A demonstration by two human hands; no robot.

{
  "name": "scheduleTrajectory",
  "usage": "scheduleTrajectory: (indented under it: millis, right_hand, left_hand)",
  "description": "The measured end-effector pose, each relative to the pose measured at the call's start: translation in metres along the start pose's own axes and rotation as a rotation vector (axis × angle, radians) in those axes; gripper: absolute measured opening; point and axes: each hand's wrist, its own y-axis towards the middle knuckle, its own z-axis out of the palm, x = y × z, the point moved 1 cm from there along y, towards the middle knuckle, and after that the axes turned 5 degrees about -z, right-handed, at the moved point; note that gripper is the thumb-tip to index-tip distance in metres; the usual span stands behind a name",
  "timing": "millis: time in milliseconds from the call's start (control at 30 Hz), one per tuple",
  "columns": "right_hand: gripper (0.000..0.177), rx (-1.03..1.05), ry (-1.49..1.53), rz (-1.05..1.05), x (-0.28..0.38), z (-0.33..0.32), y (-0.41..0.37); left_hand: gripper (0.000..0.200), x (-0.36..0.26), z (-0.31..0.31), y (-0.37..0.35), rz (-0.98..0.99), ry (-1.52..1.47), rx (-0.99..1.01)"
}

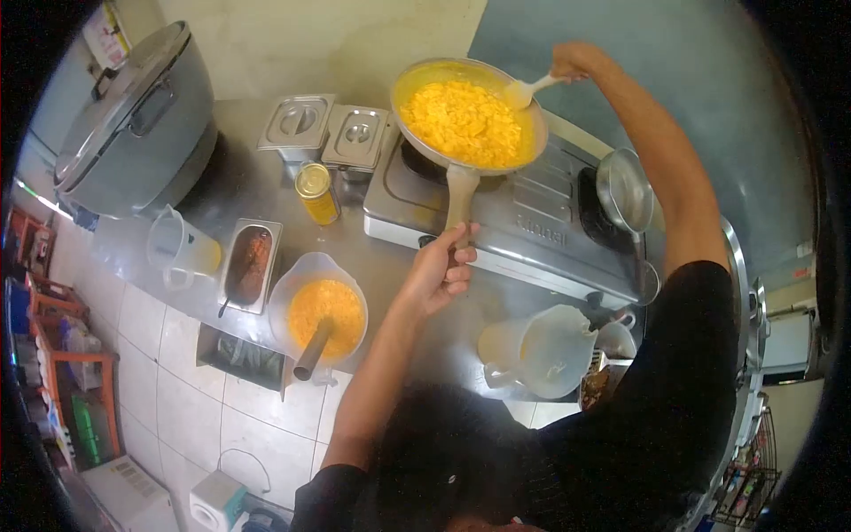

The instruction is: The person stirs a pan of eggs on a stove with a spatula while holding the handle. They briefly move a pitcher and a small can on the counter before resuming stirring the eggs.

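Note:
Yellow scrambled egg point(461, 122) fills much of a round frying pan point(542, 133) above the left side of a silver two-burner stove point(532, 208). The fingers of my left hand point(443, 269) wrap round the pan's pale handle point(461, 199). At the upper right, my right hand point(578, 62) grips a whitish spatula point(538, 86), whose blade rests in the egg at the pan's right edge. A small metal pan point(625, 191) sits on the stove's right side.
Left of the stove are a yellow can point(318, 193), two lidded steel containers point(297, 122), a tray of reddish food point(250, 266) and a jug of orange mixture point(326, 310). A large pot point(146, 124) stands far left. Plastic jugs point(554, 350) are at the front right.

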Motion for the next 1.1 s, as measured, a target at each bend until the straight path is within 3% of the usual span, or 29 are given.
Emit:
scheduleTrajectory:
  millis: [67,167,333,533,700,900,1000,1100]
  right_hand:
    - [0.03,0.036,0.245,0.034,-0.006,0.016,0.02]
    - [0.035,-0.034,0.411,-0.09,0.001,0.021,0.048]
    - [0.037,-0.257,0.175,-0.595,0.042,0.006,0.072]
    - [0.03,-0.188,0.024,-0.84,0.099,0.01,-0.013]
    - [0.023,-0.098,-0.028,-0.47,0.109,0.029,-0.119]
    - [0.024,-0.165,-0.053,-0.13,0.075,0.055,-0.091]
    - [0.023,-0.244,0.057,-0.093,0.094,0.057,-0.051]
    - [0.023,-0.372,0.086,-0.197,0.133,0.055,-0.051]
  left_hand:
    - [0.023,-0.002,-0.001,-0.001,-0.023,0.01,0.0]
    - [0.023,-0.002,-0.002,-0.001,-0.06,0.017,-0.003]
    - [0.023,-0.003,-0.002,0.0,-0.064,0.061,-0.028]
    - [0.021,0.0,0.005,0.002,-0.022,0.024,-0.036]
    - [0.02,0.01,0.007,0.005,0.035,-0.044,-0.05]
    - [0.022,0.006,0.003,0.003,0.04,0.027,-0.035]
    - [0.022,0.007,0.003,0.005,0.038,0.055,-0.001]
    - [0.02,0.007,0.006,0.008,0.033,0.02,-0.025]
